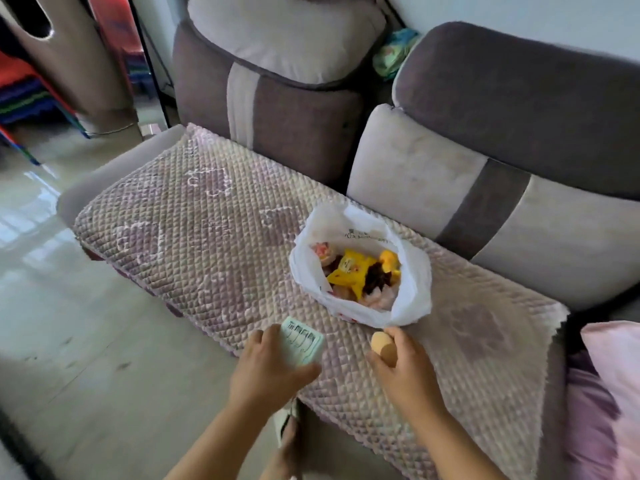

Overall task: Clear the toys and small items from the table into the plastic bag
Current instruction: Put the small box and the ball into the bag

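Observation:
A white plastic bag (412, 289) stands open on the quilted sofa seat (207, 237), holding a yellow packet (349, 271), a yellow toy, a dark item and pink things. My left hand (266, 372) grips a pale green printed card pack (301, 344) just left of and below the bag. My right hand (408, 372) holds a small orange-tan egg-shaped item (381, 342) close to the bag's near edge.
Grey and purple sofa back cushions (485, 209) rise behind the bag. A pink cushion (613, 375) lies at the right edge. Tiled floor (69, 306) spreads to the left, with coloured stacked stools at the far left. My foot shows near the bottom centre.

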The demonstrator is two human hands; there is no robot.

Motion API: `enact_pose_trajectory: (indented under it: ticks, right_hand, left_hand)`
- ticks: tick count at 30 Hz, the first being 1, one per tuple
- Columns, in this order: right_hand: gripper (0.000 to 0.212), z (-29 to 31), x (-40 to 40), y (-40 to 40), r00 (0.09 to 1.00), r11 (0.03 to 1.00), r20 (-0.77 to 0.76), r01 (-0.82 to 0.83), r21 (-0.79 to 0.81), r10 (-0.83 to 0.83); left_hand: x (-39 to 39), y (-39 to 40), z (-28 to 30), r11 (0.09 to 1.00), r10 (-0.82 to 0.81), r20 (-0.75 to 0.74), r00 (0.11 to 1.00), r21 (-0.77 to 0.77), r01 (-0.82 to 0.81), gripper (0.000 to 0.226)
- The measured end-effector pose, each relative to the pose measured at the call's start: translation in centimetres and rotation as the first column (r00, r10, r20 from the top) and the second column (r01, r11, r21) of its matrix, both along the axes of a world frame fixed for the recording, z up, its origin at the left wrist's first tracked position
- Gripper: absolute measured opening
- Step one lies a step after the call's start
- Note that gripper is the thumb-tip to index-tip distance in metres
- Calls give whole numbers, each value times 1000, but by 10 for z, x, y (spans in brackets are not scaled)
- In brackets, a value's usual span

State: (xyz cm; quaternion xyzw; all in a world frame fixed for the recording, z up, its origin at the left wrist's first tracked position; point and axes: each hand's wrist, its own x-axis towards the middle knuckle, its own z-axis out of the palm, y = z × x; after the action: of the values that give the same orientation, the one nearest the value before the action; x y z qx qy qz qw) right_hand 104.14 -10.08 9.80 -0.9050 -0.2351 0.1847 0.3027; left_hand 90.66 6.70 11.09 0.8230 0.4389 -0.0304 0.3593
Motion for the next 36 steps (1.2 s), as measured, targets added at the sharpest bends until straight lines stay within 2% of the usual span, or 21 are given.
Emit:
enact_pose_trajectory:
  ticks: [9,12,15,18,20,23,25,27,30,36]
  right_hand:
    - [37,-47,121,107,993,993,-36,112,-46,-114]
    - [29,-74,156,132,980,979,-33,196,-53,-198]
    - [20,-107,185,148,980,968,-18,192,-162,-197]
    - [19,-139,206,155,981,945,15,191,-265,-194]
    - [20,-157,215,157,983,925,76,183,-334,-168]
    - [25,-177,224,157,983,894,90,183,-409,-160]
    - [30,-187,227,155,983,875,85,183,-448,-162]
    - [32,-193,228,153,983,865,86,185,-467,-164]
    - [31,-192,224,149,981,883,95,194,-427,-169]
    - [24,-159,205,134,975,941,8,217,-261,-222]
  left_hand:
    - [181,101,-47,986,-166,-140,976,-17,166,85]
    - [235,121,-84,984,-166,-188,968,-99,150,72]
    - [276,130,-127,975,-183,-192,964,-162,153,69]
    - [306,129,-169,961,-216,-178,960,-211,177,77]
    - [319,127,-196,966,-212,-213,954,-193,171,83]
    - [326,130,-223,984,-167,-346,923,-120,133,88]
    - [325,132,-235,987,-162,-428,889,-86,139,81]
    - [322,133,-239,984,-180,-465,867,-76,163,63]
    - [313,131,-232,973,-228,-442,868,-83,214,46]
    - [271,125,-184,973,-232,-286,930,-74,220,47]
